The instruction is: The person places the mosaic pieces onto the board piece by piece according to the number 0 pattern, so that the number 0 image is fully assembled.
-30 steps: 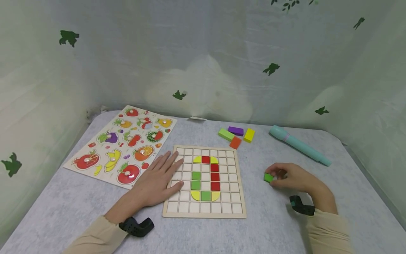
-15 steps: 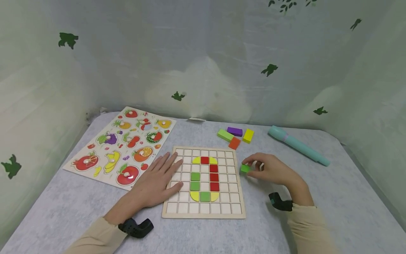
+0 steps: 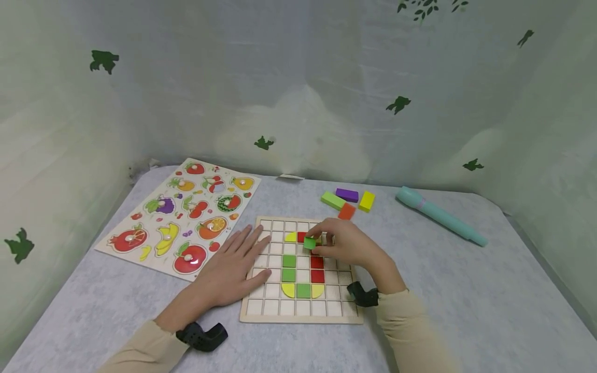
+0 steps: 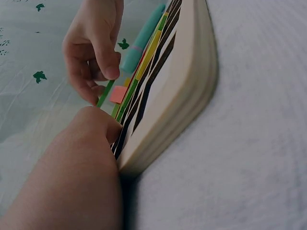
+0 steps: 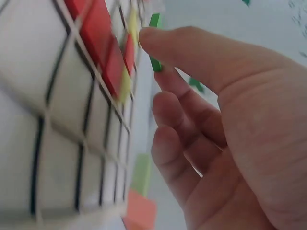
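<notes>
My right hand (image 3: 352,243) pinches a small green square tile (image 3: 309,243) between thumb and fingers, over the upper part of a wooden grid board (image 3: 298,319). In the right wrist view the tile (image 5: 156,64) is edge-on between thumb and fingertips, apart from the board. On the board lie red square tiles (image 3: 317,263), green square tiles (image 3: 288,261) and yellow rounded corner tiles (image 3: 288,290), set out in a ring. The left hand (image 3: 228,272) lies flat with fingers spread across the board's left edge. The right hand hides part of the ring's upper right.
Behind the board sit loose blocks: light green (image 3: 332,200), purple (image 3: 347,195), yellow (image 3: 367,201) and orange (image 3: 346,211). A fruit picture puzzle board (image 3: 154,217) lies at the left. At the back right is a teal pen-shaped tube (image 3: 440,216).
My right hand has carried the green tile leftward from the table at the right to over the board. The left hand stays where it was.
</notes>
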The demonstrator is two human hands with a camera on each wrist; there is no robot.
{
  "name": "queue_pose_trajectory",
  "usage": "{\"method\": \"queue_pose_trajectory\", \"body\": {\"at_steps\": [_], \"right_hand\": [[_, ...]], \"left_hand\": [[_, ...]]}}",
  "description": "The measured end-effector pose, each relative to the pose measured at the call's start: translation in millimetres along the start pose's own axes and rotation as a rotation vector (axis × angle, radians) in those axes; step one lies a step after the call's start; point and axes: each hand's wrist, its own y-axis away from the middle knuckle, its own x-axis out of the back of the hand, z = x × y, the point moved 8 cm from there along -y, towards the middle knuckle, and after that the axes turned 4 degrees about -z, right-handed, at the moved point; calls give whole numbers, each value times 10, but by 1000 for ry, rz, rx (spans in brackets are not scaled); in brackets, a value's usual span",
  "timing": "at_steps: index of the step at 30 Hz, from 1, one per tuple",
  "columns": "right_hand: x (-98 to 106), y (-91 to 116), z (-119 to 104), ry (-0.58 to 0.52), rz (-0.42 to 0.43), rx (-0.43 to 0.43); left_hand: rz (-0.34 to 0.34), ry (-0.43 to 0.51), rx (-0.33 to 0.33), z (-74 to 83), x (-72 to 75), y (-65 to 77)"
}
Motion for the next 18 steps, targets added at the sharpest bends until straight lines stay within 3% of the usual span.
{"method": "queue_pose_trajectory", "body": {"at_steps": [7,18], "right_hand": [[-180,-168,-169,90,-18,53],[-278,-218,-280,128,-43,128]], "left_hand": [[-1,-10,-3,20,5,-4],[-6,-4,-7,30,4,-7]]}}
